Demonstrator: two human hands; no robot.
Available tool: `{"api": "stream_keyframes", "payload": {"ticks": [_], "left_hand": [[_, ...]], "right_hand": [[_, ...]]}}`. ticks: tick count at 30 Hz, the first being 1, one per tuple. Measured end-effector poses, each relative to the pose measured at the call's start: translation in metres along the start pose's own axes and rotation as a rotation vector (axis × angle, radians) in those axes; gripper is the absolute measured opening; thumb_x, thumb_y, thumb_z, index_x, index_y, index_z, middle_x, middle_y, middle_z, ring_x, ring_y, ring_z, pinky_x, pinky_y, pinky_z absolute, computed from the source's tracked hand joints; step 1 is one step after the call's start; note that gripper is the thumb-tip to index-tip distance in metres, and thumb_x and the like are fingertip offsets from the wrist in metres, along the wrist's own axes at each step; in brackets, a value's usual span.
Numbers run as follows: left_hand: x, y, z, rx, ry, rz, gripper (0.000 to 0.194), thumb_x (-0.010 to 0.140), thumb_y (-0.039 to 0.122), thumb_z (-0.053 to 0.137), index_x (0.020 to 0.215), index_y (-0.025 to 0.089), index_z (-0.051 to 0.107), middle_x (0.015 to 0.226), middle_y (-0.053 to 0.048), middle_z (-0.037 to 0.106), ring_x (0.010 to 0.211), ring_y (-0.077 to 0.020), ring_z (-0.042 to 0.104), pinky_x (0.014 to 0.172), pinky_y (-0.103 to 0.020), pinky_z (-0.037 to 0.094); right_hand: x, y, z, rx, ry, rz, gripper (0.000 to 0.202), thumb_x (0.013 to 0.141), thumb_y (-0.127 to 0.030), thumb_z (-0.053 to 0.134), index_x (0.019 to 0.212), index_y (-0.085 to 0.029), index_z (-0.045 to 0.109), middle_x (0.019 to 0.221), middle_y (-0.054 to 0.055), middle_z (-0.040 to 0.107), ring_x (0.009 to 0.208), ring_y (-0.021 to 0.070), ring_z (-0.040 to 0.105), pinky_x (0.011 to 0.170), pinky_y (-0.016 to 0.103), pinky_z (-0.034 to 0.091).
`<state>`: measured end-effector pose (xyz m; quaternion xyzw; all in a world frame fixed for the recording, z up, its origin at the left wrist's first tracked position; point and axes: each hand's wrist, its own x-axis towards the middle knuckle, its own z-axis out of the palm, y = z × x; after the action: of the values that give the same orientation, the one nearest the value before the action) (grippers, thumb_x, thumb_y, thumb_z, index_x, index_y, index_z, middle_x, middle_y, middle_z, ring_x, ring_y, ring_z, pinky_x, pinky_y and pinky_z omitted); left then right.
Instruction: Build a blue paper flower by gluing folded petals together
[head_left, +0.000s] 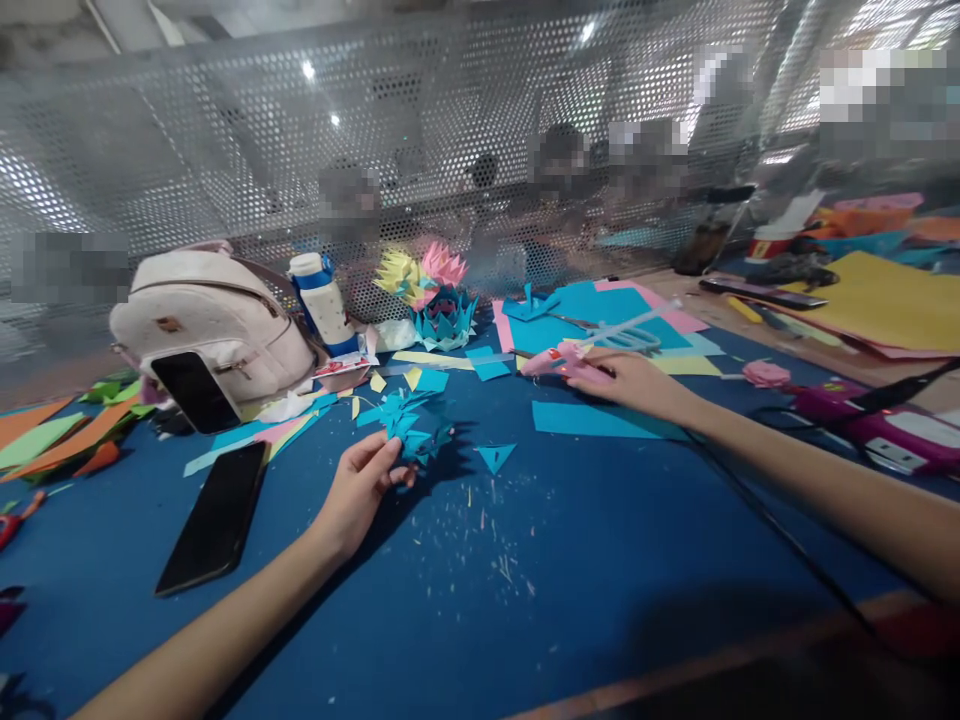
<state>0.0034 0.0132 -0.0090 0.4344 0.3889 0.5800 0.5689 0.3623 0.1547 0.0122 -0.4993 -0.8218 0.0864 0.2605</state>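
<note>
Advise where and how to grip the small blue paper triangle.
Probably pinch this triangle by its near corner, from the near right: that corner points toward the camera, while the left hand holds a spiky blue paper piece to the left.

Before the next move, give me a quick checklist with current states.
1. Left hand holding the folded blue paper piece: ok.
2. Right hand on the pink glue gun: ok.
3. Glue gun hot: cannot tell.
4. Blue triangle within view, both hands off it: ok.
5. Table free of paper bits: not ok, tiny scraps lie scattered near the triangle.
6. Flat-lying phone apart from the left forearm: ok.
</note>
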Motion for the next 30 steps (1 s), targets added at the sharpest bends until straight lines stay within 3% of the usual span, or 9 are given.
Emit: {"api": "stream_keyframes", "payload": {"ticks": [2, 6, 11, 14, 18, 21, 23, 26, 30], "left_hand": [[0.000, 0.001, -0.004, 0.030, 0.021, 0.015, 0.029, 0.077, 0.039, 0.080, 0.070, 0.014, 0.068, 0.060, 0.003, 0.056, 0.054, -0.0074, 0.053, 0.053, -0.018, 0.046], [0.003, 0.001, -0.006, 0.072, 0.050, 0.033, 0.027, 0.073, 0.036, 0.082, 0.080, 0.014, 0.069, 0.064, 0.004, 0.056, 0.047, -0.0038, 0.043, 0.048, -0.017, 0.038], [0.006, 0.000, -0.006, 0.107, 0.089, 0.056, 0.024, 0.073, 0.035, 0.082, 0.084, 0.018, 0.068, 0.069, 0.002, 0.061, 0.057, -0.0095, 0.056, 0.054, -0.020, 0.046], [0.006, 0.001, -0.007, 0.281, 0.114, 0.170, 0.016, 0.074, 0.028, 0.080, 0.086, 0.019, 0.072, 0.078, -0.002, 0.068, 0.070, -0.0156, 0.064, 0.068, -0.025, 0.052], [0.003, 0.003, -0.009, 0.597, 0.115, 0.420, 0.004, 0.076, 0.018, 0.074, 0.075, 0.021, 0.076, 0.084, -0.005, 0.068, 0.081, -0.0195, 0.062, 0.072, -0.028, 0.050], [0.000, 0.002, -0.010, 0.721, 0.040, 0.504, 0.013, 0.078, 0.013, 0.070, 0.076, 0.024, 0.077, 0.085, -0.006, 0.069, 0.081, -0.0205, 0.062, 0.072, -0.028, 0.050], [-0.002, 0.002, -0.011, 0.787, -0.043, 0.542, 0.017, 0.079, 0.011, 0.069, 0.079, 0.025, 0.077, 0.086, -0.006, 0.070, 0.079, -0.0200, 0.063, 0.071, -0.028, 0.051], [-0.003, 0.004, -0.011, 0.871, -0.149, 0.589, 0.024, 0.081, 0.008, 0.066, 0.089, 0.027, 0.077, 0.090, -0.006, 0.071, 0.080, -0.0192, 0.065, 0.070, -0.027, 0.052], [-0.005, 0.006, -0.009, 0.917, -0.174, 0.612, 0.027, 0.081, 0.006, 0.064, 0.091, 0.027, 0.077, 0.092, -0.006, 0.071, 0.080, -0.0188, 0.067, 0.069, -0.025, 0.052]], "right_hand": [[0.004, -0.012, -0.002, -0.010, 0.024, -0.002, 0.047, 0.081, -0.060, 0.053, 0.091, -0.018, 0.071, 0.107, 0.014, 0.069, 0.099, 0.0306, 0.062, 0.081, 0.041, 0.046], [0.005, -0.048, -0.002, 0.198, -0.065, 0.150, 0.049, 0.081, -0.064, 0.053, 0.083, -0.018, 0.070, 0.069, 0.007, 0.063, 0.057, 0.0174, 0.053, 0.053, 0.032, 0.041], [-0.011, -0.083, 0.026, 0.677, -0.045, 0.106, 0.048, 0.086, -0.061, 0.053, 0.091, -0.017, 0.071, 0.061, 0.001, 0.051, 0.045, 0.0080, 0.030, 0.039, 0.024, 0.027], [-0.027, -0.088, 0.043, 0.807, -0.167, 0.111, 0.044, 0.084, -0.059, 0.058, 0.092, -0.017, 0.069, 0.072, 0.002, 0.058, 0.045, 0.0068, 0.033, 0.038, 0.022, 0.031], [-0.044, -0.091, 0.045, 0.791, -0.333, 0.099, 0.044, 0.083, -0.060, 0.057, 0.091, -0.018, 0.070, 0.067, 0.004, 0.060, 0.050, 0.0120, 0.048, 0.042, 0.023, 0.042], [-0.050, -0.095, 0.038, 0.767, -0.410, 0.008, 0.039, 0.083, -0.056, 0.060, 0.089, -0.020, 0.072, 0.075, 0.008, 0.066, 0.078, 0.0228, 0.065, 0.068, 0.031, 0.055], [-0.052, -0.097, 0.034, 0.736, -0.431, -0.058, 0.038, 0.085, -0.055, 0.059, 0.089, -0.020, 0.072, 0.077, 0.008, 0.066, 0.084, 0.0236, 0.065, 0.073, 0.031, 0.055], [-0.054, -0.097, 0.034, 0.656, -0.403, -0.114, 0.039, 0.086, -0.057, 0.058, 0.084, -0.021, 0.069, 0.078, 0.007, 0.065, 0.072, 0.0192, 0.060, 0.066, 0.027, 0.052], [-0.056, -0.095, 0.038, 0.566, -0.360, -0.160, 0.043, 0.087, -0.060, 0.055, 0.074, -0.020, 0.064, 0.075, 0.006, 0.061, 0.066, 0.0164, 0.054, 0.063, 0.026, 0.048]]}}
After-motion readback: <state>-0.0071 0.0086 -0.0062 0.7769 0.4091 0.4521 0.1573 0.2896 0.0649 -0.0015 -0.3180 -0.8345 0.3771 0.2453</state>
